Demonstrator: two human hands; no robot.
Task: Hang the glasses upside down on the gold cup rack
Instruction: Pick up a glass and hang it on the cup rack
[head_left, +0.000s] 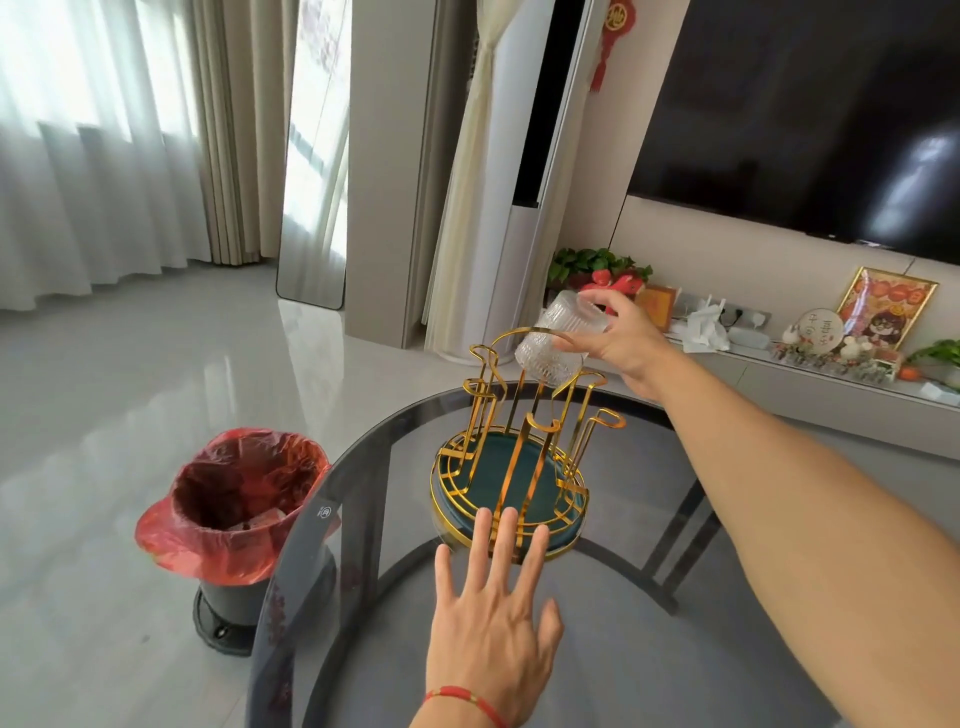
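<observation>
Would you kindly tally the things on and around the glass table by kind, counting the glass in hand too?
Ribbed glass, held by the right hand: 1
Gold cup rack: 1
Round glass table: 1
Bin with red liner: 1
Total: 4

Bare forearms, a red cord bracelet circling the left wrist.

A bin lined with a red bag stands on the floor just beside the round glass table's left edge.
</observation>
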